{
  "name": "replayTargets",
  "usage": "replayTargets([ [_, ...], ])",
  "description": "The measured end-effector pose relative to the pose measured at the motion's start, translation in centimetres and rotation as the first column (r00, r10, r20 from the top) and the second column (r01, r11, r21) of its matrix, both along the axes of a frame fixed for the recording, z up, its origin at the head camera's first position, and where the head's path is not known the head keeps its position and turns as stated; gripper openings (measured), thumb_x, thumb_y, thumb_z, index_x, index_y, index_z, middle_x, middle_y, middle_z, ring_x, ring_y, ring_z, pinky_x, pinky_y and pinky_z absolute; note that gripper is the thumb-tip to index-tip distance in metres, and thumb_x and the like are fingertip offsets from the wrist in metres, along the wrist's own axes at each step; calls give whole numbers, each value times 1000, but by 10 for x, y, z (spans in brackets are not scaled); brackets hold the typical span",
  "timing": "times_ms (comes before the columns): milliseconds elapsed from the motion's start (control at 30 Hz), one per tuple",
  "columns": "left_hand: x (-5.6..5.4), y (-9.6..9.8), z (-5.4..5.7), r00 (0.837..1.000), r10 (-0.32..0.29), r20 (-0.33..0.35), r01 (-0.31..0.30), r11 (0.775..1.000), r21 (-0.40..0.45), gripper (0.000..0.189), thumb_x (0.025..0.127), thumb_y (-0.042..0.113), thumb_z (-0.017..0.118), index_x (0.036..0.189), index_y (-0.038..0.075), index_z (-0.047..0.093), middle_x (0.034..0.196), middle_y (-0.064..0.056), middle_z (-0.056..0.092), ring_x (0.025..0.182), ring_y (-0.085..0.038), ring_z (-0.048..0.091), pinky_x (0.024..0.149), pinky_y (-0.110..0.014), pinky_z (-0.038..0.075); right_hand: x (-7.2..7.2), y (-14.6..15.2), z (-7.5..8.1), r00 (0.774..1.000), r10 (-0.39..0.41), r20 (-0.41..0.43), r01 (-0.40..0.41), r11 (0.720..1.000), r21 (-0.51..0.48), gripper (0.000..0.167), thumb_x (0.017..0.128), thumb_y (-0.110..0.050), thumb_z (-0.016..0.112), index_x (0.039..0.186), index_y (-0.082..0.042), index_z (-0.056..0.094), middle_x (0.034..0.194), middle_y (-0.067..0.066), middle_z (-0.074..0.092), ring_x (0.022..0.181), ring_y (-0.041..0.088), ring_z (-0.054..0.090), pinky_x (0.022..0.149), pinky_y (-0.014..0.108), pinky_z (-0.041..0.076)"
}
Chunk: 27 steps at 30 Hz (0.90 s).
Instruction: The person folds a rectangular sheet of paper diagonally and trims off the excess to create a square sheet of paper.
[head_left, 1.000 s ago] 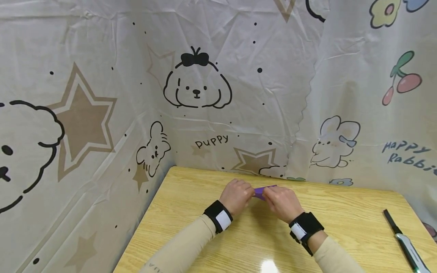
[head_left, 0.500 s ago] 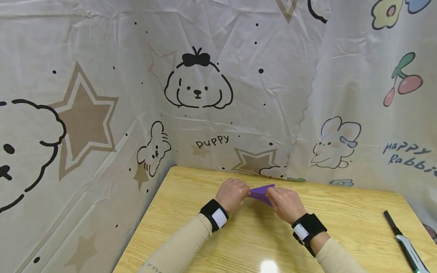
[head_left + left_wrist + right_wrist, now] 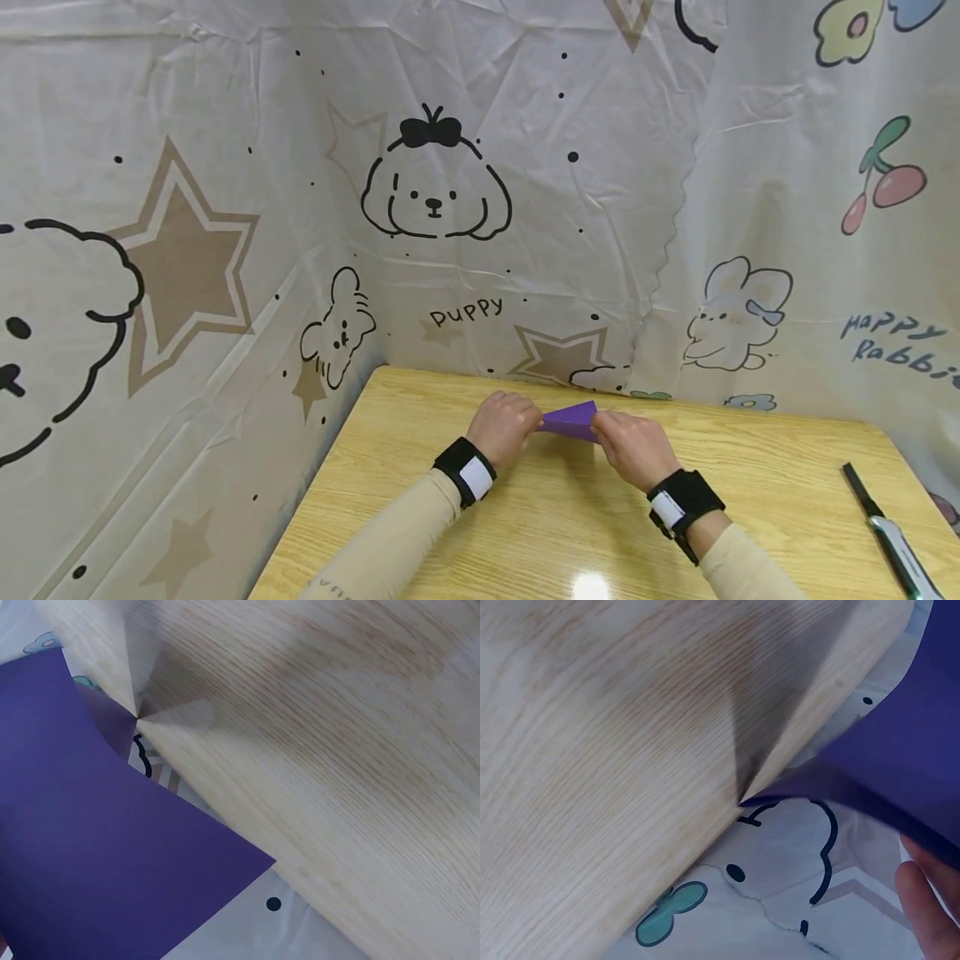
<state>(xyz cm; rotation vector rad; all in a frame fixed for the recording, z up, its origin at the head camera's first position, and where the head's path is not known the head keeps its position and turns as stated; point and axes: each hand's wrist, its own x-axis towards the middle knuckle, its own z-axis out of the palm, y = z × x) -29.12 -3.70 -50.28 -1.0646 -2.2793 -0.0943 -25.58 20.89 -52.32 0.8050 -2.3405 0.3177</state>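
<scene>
A folded sheet of purple paper (image 3: 572,421) stretches between my two hands above the far part of the table. My left hand (image 3: 504,429) pinches its narrow left end. At the right end, my right hand (image 3: 637,448) grips it between thumb and fingers. Seen from the left wrist, the purple paper (image 3: 97,825) fills the lower left, with one pointed corner towards the middle. In the right wrist view the paper (image 3: 885,750) bends to a point at the table edge, and fingertips (image 3: 922,896) show just under it.
A long tool (image 3: 892,533) with a thin black neck and a silver and dark green body lies at the table's right side. The wooden table (image 3: 420,500) ends at a printed cloth wall (image 3: 465,275) behind and to the left.
My hands have drawn apart, left hand to the left and right hand to the right. More of the purple paper shows between them, its upper corner standing higher.
</scene>
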Motion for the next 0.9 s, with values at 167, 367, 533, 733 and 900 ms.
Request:
replayTargets([
  [167, 0, -1, 3, 1000, 10, 11, -10, 1000, -15, 9, 88, 25, 72, 80, 20, 73, 82, 10, 69, 77, -9, 65, 69, -26, 49, 1, 4, -1, 1000, -4, 6, 5, 1000, -10, 14, 81, -8, 73, 87, -15, 62, 80, -2, 68, 67, 14, 65, 51, 32, 51],
  [367, 0, -5, 5, 999, 31, 27, -30, 999, -23, 9, 88, 25, 72, 81, 19, 73, 82, 9, 69, 78, -9, 65, 70, -26, 49, 1, 6, -1, 1000, 9, 2, -9, 1000, -15, 12, 82, -7, 70, 87, -14, 62, 79, -3, 67, 67, 15, 65, 51, 33, 50],
  [533, -2, -7, 2, 999, 30, 33, -29, 999, -17, 9, 89, 26, 71, 83, 20, 73, 84, 9, 70, 79, -9, 65, 71, -27, 49, 0, 8, -3, 1000, -14, 3, 14, 1000, -13, 10, 84, -8, 68, 85, -15, 61, 76, -5, 62, 63, 13, 61, 48, 31, 47],
  [733, -3, -11, -2, 999, 42, 23, -41, 999, -19, 9, 90, 27, 71, 83, 20, 73, 85, 9, 71, 80, -9, 65, 73, -27, 49, 2, 10, -3, 999, -29, 16, 29, 1000, -10, 9, 87, -9, 66, 85, -15, 60, 73, -8, 57, 59, 9, 53, 46, 25, 41],
  [900, -5, -15, -4, 999, 48, 3, -48, 999, -18, 10, 89, 27, 72, 81, 20, 71, 84, 10, 70, 77, -9, 64, 72, -27, 48, 2, 10, -3, 1000, -22, 11, 23, 1000, -12, 7, 88, -9, 65, 86, -15, 61, 74, -7, 58, 59, 9, 54, 46, 26, 41],
])
